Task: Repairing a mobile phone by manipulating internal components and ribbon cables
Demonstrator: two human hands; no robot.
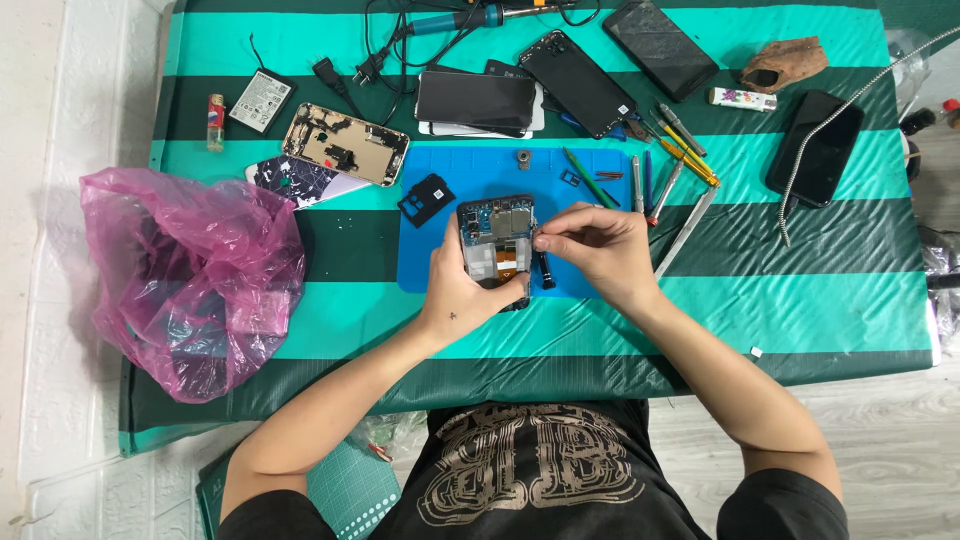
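An opened phone [497, 240] with its back cover off lies on a blue work mat [590, 195], its circuit boards showing. My left hand [460, 290] grips the phone along its left edge and bottom corner. My right hand [590, 245] pinches a small part at the phone's upper right edge, fingertips closed; the part is too small to identify. A dark screwdriver [545, 270] lies on the mat just under my right hand.
A pink plastic bag [190, 275] sits at the left. Other phones [575, 80], a bare phone frame [345, 143], a battery [260, 100], a soldering iron [450, 20], screwdrivers and tweezers [670, 160] lie across the striped green cloth [800, 290].
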